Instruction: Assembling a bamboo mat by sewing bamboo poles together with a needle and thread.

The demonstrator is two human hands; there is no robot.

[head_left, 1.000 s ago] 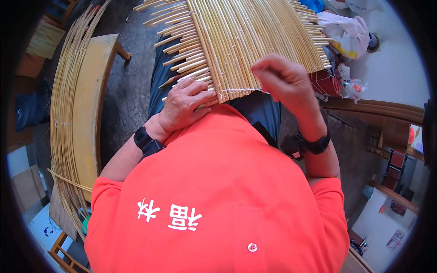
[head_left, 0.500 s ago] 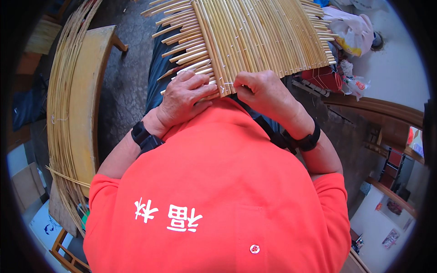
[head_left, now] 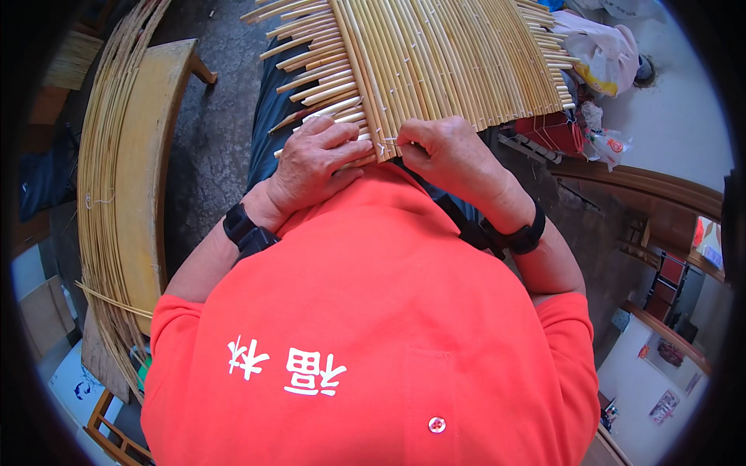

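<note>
A mat of pale reed rods [head_left: 443, 62] lies across my dark-trousered legs, with uneven rod ends along its left side. My left hand [head_left: 315, 163] grips those ends at the near left corner, fingers bent over them. Beside it, my right hand [head_left: 439, 155] pinches a thin white thread [head_left: 388, 146] at the mat’s lower edge, where small white ties show. Its fingertips are partly hidden by the hand. Both wrists wear black bands over my bare forearms.
A yellow wooden bench [head_left: 144, 194] on the left holds long bundled strands [head_left: 105, 171]. Grey floor [head_left: 214, 132] shows beside it. At upper right sit pale bags [head_left: 598, 54] and a red container [head_left: 544, 136]. A wooden edge [head_left: 637, 179] runs along the right.
My right hand has come down and left from above the mat to its lower edge, beside my left hand, drawing the thread short. The left hand has barely shifted.
</note>
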